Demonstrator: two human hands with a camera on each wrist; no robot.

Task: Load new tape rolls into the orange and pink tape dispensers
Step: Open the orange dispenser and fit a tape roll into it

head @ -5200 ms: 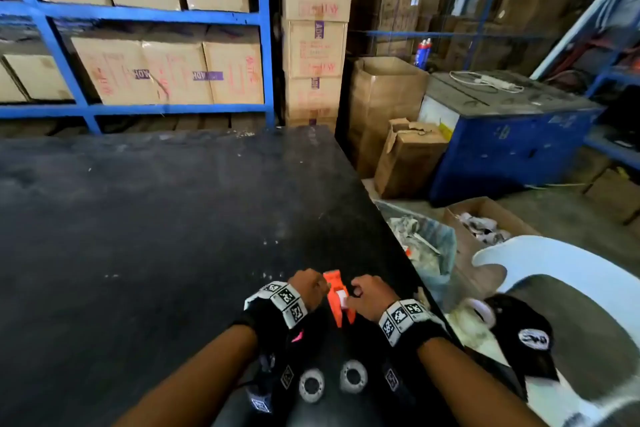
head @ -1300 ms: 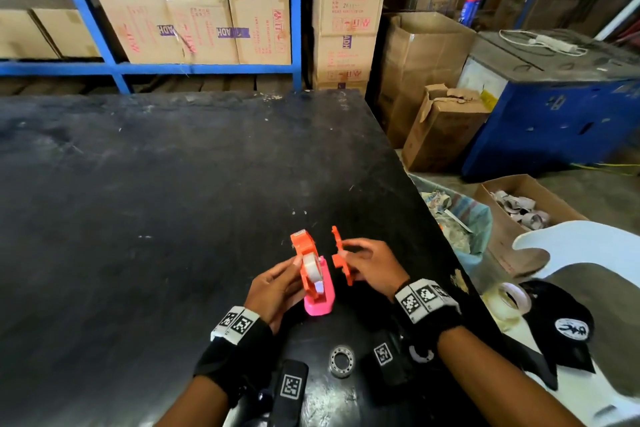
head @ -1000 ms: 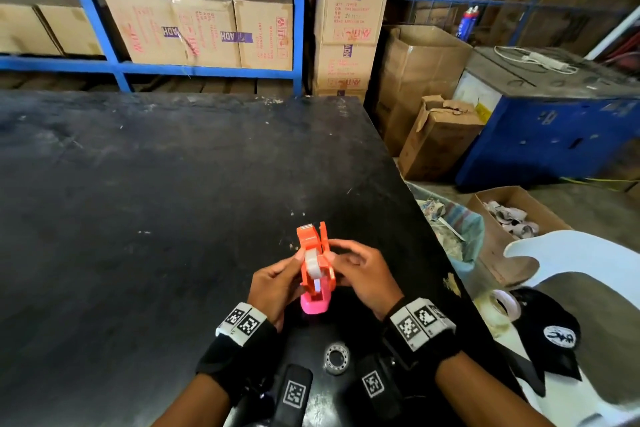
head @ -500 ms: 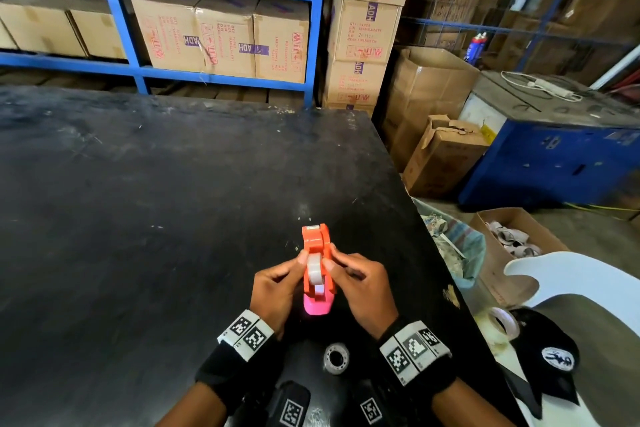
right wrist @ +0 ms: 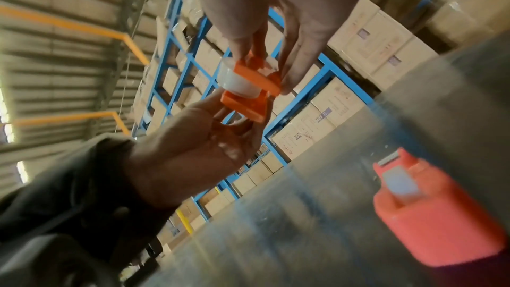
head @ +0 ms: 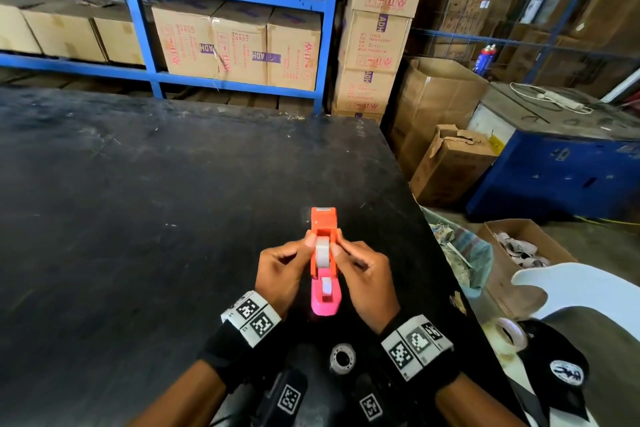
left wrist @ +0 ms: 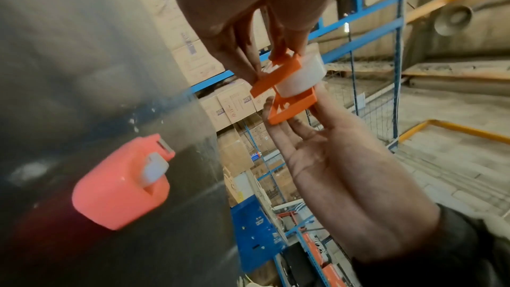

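Both hands held the orange tape holder (head: 323, 239) up above the black table (head: 138, 218). The left hand (head: 282, 270) pinched its left side with thumb and fingertips, and the right hand (head: 363, 274) pinched its right side the same way. A white roll of tape (head: 322, 251) sat in the middle of the orange holder, between its two flat sides. In the left wrist view the two orange sides (left wrist: 287, 86) stood a little apart with the roll (left wrist: 300, 75) between them.

The pink tape holder (head: 325, 295) lay on the table just below the hands, with a roll of tape (head: 326, 287) showing in its slot. Another small roll (head: 342, 358) lay flat on the table near the wrists. Brown boxes (head: 239, 42) sat on blue shelves (head: 142, 31) behind the table.
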